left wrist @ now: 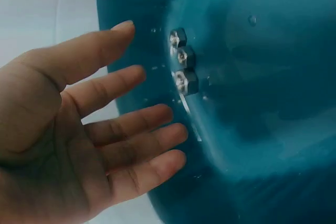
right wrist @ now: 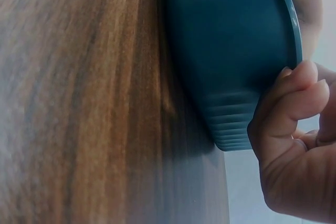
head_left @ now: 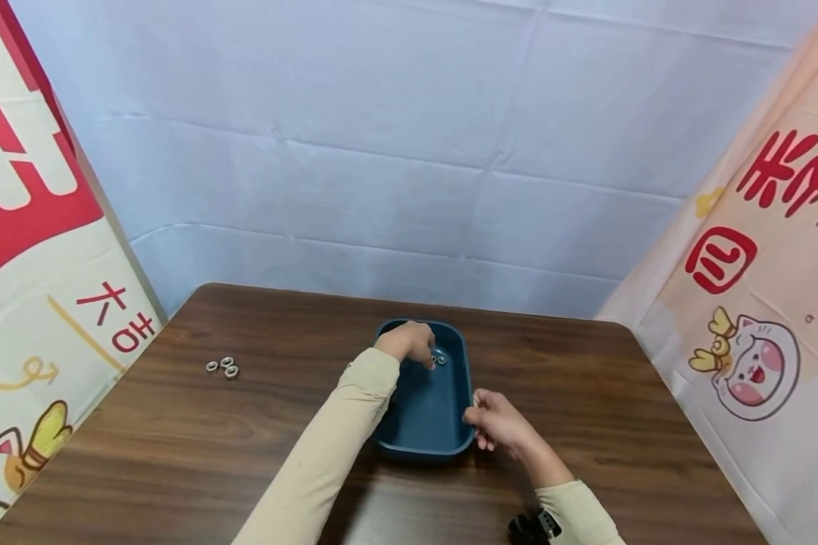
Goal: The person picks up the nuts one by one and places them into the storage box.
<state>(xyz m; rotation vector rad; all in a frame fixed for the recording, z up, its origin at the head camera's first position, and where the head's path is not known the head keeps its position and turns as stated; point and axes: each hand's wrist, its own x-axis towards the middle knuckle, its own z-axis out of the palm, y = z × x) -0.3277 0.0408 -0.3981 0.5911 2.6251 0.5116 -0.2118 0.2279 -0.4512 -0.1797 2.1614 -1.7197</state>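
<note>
A dark blue oblong tray [head_left: 419, 424] stands on the brown wooden table [head_left: 245, 439]. My left hand [head_left: 417, 350] reaches into its far end with the fingers straight and relaxed, holding nothing. In the left wrist view that hand [left wrist: 110, 129] hovers just beside three small metal hex nuts [left wrist: 182, 64] lying in a row on the tray floor [left wrist: 262, 103]. The same nuts [head_left: 439, 357] show next to my fingertips in the head view. My right hand [head_left: 492, 421] grips the tray's right rim near the front corner. Its curled fingers [right wrist: 294, 103] press the outer wall [right wrist: 231, 51].
Three more metal nuts [head_left: 222, 367] lie together on the table at the far left. A white cloth backdrop [head_left: 409, 151] closes the far side, and printed banners [head_left: 27, 265] hang on both sides. A black wrist device [head_left: 532, 526] sits on my right forearm.
</note>
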